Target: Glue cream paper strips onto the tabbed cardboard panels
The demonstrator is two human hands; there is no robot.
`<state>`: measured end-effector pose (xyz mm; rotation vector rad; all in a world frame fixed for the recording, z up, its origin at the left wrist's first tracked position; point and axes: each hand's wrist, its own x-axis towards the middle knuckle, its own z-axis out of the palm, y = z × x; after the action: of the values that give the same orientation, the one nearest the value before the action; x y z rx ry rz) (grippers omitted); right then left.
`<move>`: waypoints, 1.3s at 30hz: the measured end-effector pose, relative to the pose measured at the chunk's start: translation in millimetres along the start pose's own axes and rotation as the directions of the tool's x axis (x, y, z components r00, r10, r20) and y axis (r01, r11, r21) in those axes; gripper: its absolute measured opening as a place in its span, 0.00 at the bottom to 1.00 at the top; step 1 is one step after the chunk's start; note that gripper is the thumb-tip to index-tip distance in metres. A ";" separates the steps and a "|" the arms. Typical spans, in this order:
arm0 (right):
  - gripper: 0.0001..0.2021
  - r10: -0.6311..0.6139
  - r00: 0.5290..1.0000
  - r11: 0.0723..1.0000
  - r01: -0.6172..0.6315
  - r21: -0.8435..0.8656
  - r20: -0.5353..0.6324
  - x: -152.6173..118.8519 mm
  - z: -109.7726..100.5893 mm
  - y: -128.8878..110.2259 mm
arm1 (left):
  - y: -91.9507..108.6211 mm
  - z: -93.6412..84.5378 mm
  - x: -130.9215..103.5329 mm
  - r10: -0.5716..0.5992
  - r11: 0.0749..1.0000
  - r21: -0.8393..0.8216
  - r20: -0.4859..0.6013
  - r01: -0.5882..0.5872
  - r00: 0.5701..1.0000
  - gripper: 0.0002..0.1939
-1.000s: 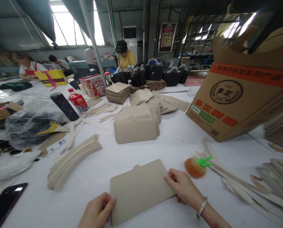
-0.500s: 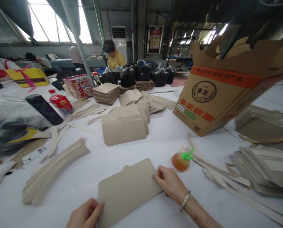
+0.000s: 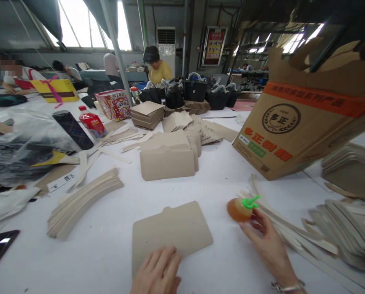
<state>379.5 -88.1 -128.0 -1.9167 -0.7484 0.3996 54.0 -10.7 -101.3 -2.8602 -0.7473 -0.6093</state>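
A grey-beige cardboard panel (image 3: 173,228) with rounded corners and a small tab on its far edge lies flat before me. My left hand (image 3: 158,269) rests on its near edge, fingers stretched out and palm down. To the right is a squat squeeze bottle (image 3: 236,210) of amber liquid with a green nozzle. My right hand (image 3: 266,241), a bracelet at its wrist, is at the bottle's right side. Its thumb and fingers are apart around the bottle's near right edge; firm contact is not clear.
Stacked panels (image 3: 167,165) stand beyond the panel. A fan of curved strips (image 3: 84,204) lies left, near a phone (image 3: 0,247). A large carton (image 3: 274,134), loose strips (image 3: 292,232) and more panels (image 3: 350,232) occupy the right. Several people sit farther back.
My right hand has let go of the panel's right edge and moved right to the bottle. My left hand has shifted from the panel's left edge onto its near side. The view has turned slightly left.
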 end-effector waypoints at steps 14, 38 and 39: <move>0.29 -0.137 0.928 0.978 0.183 -0.103 0.345 15.8 -25.0 -46.0 | 16.5 27.2 11.2 -0.057 0.990 0.122 -0.065 0.064 0.996 0.14; 0.34 0.005 0.989 0.934 -0.057 0.354 0.147 -54.7 14.5 -47.4 | 7.5 58.0 -14.7 0.002 0.979 0.203 -0.091 0.017 0.996 0.21; 0.33 -0.034 0.989 0.944 -0.016 0.330 0.145 -55.6 15.5 -46.8 | 7.6 58.0 -14.6 0.008 0.977 0.214 -0.095 0.013 0.995 0.21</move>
<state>313.5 -99.4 -95.7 -1.5791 -0.7353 0.6278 66.4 -11.3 -160.4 -2.6155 -0.7519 -0.6192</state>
